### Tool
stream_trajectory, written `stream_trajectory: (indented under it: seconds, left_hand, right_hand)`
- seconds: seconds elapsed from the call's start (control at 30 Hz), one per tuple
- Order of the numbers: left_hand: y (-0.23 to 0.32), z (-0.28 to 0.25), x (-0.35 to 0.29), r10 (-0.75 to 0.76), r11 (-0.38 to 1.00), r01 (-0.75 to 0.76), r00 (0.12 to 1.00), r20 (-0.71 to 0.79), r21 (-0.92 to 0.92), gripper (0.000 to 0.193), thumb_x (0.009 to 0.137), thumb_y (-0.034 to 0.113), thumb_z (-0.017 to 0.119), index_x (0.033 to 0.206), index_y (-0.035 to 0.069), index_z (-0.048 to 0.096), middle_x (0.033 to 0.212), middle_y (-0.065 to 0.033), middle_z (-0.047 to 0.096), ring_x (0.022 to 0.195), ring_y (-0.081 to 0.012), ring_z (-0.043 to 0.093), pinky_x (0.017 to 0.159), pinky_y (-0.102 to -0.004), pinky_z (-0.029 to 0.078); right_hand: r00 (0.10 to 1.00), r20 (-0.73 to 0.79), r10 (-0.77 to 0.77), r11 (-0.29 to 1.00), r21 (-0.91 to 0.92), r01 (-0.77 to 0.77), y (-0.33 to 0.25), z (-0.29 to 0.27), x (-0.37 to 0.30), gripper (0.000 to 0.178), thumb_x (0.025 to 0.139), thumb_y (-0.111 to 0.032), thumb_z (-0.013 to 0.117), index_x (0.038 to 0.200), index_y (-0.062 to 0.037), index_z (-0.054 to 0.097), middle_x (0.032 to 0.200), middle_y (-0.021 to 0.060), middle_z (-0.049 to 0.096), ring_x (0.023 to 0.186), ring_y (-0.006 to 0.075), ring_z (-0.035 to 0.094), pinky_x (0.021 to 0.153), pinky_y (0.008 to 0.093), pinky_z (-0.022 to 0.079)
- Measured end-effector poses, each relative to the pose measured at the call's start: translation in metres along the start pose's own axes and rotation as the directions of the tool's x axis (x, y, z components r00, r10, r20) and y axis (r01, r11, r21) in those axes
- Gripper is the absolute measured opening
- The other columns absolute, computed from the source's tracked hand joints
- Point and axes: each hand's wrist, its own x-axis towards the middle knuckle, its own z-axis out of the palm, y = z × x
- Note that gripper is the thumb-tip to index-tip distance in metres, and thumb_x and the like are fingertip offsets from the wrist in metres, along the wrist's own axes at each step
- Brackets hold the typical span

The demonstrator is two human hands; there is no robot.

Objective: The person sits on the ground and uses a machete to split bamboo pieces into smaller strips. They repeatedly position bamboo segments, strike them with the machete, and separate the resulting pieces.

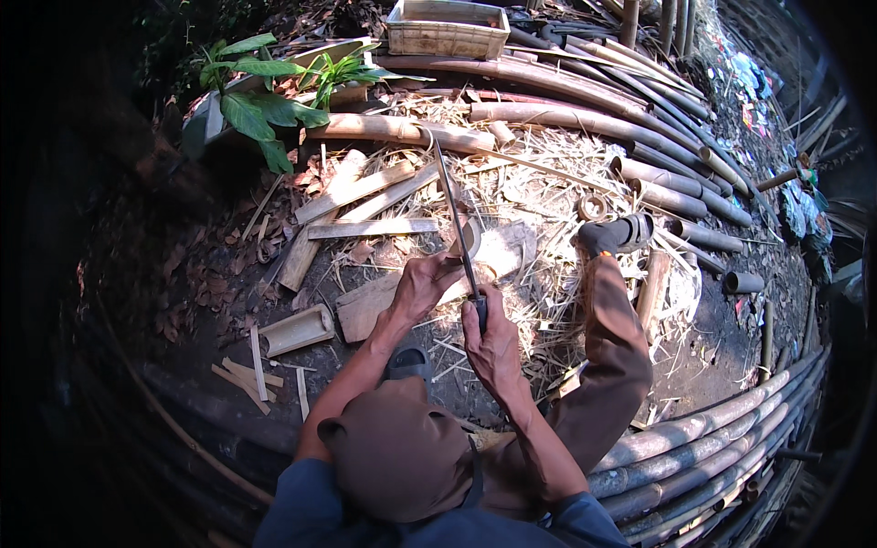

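Observation:
My right hand [494,340] is closed round the dark handle of a long-bladed machete [454,205]. Its narrow blade points away from me, toward the far bamboo pole. Just left of it, my left hand [426,285] grips a short piece of split bamboo [471,236], whose pale curved end shows beside the blade. The blade lies against or very near this piece; contact cannot be made out. Below the hands is a wooden block [365,308], partly hidden by my left hand and forearm.
Split bamboo strips [373,226] lie left of the blade, near a half-round bamboo piece [299,331]. Pale shavings [548,183] cover the ground. Bamboo poles [548,114] are stacked beyond, more poles [694,447] at lower right. A crate [447,29] and a leafy plant [260,100] stand far off.

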Motion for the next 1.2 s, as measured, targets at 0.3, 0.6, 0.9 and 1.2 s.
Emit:
stream_trajectory:
  seconds: [0.3, 0.6, 0.9, 1.2]
  left_hand:
    - [-0.02, -0.024, -0.002, 0.168, 0.93, -0.159, 0.986, 0.003, 0.331, 0.037, 0.083, 0.007, 0.065, 0.12, 0.004, 0.06, 0.108, -0.0179, 0.066, 0.088, -0.0396, 0.066, 0.078, -0.041, 0.054]
    - [-0.079, 0.02, -0.013, -0.129, 0.987, 0.143, 0.978, -0.163, 0.077, 0.049, 0.08, 0.013, 0.071, 0.122, -0.003, 0.052, 0.108, -0.0279, 0.064, 0.106, -0.0403, 0.063, 0.089, -0.045, 0.049]
    - [-0.052, -0.005, -0.04, 0.131, 0.825, -0.023, 0.98, -0.151, 0.564, 0.046, 0.083, 0.017, 0.069, 0.125, 0.0, 0.056, 0.116, -0.0218, 0.063, 0.106, -0.0393, 0.061, 0.092, -0.0448, 0.047]
    - [-0.079, -0.041, -0.156, -0.388, 0.904, 0.403, 0.913, -0.125, 0.14, 0.038, 0.09, 0.021, 0.061, 0.118, -0.004, 0.06, 0.11, -0.0207, 0.067, 0.102, -0.0333, 0.066, 0.088, -0.0392, 0.051]
  right_hand:
    - [0.996, -0.004, -0.094, 0.994, 0.055, 0.094, -0.015, 0.014, 0.02, 0.033, 0.094, -0.019, 0.061, 0.12, -0.0041, 0.047, 0.075, 0.0219, 0.064, 0.065, 0.0412, 0.065, 0.056, 0.0453, 0.049]
    - [0.998, 0.004, -0.063, 0.997, -0.051, 0.064, 0.046, 0.052, 0.04, 0.02, 0.097, -0.022, 0.057, 0.105, -0.0036, 0.052, 0.064, 0.0185, 0.057, 0.053, 0.03, 0.058, 0.05, 0.0402, 0.044]
    - [0.992, 0.122, -0.038, 0.967, -0.244, 0.067, 0.026, 0.029, 0.047, 0.024, 0.097, -0.028, 0.055, 0.106, -0.0058, 0.051, 0.07, 0.0244, 0.062, 0.064, 0.046, 0.063, 0.057, 0.0504, 0.048]
    - [0.965, -0.085, -0.248, 0.966, 0.051, 0.253, -0.061, -0.011, 0.039, 0.021, 0.1, -0.023, 0.054, 0.106, -0.0025, 0.055, 0.062, 0.0089, 0.055, 0.053, 0.0159, 0.051, 0.049, 0.0317, 0.041]
